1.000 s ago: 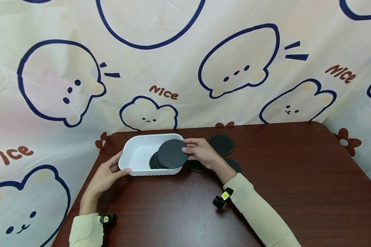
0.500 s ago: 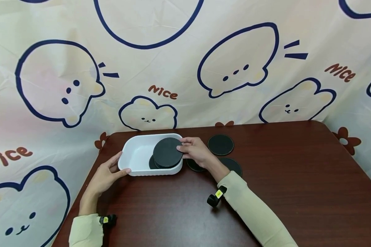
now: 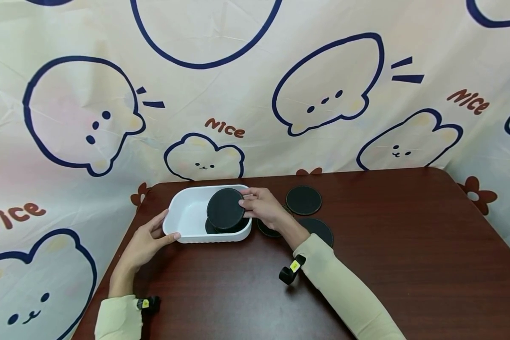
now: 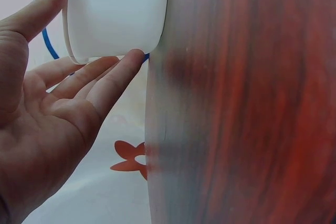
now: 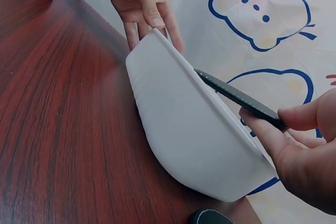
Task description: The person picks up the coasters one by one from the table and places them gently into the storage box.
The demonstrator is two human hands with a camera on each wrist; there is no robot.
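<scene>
A white plastic tub [image 3: 182,222] stands near the table's far left corner. My left hand [image 3: 146,243] holds its left end, thumb on the near rim and fingers along the end wall, as the left wrist view shows on the tub [image 4: 118,14]. Between thumb and fingers my right hand [image 3: 265,208] pinches a black round coaster [image 3: 224,208] by its right edge. The right wrist view has this coaster [image 5: 241,98] edge-on, tilted over the tub's rim. Beneath it, partly hidden, other black coasters [image 3: 210,227] lie in the tub's right half.
On the brown table [image 3: 391,255], right of the tub, lie a black coaster [image 3: 303,200] at the back, another coaster [image 3: 320,230] in front of it, and a third coaster [image 3: 267,229] partly under the right hand. A patterned cloth [image 3: 323,151] hangs behind the table.
My right hand has moved left with the coaster, carrying it from the tub's right rim to over the coasters inside. The left hand and tub have stayed in place.
</scene>
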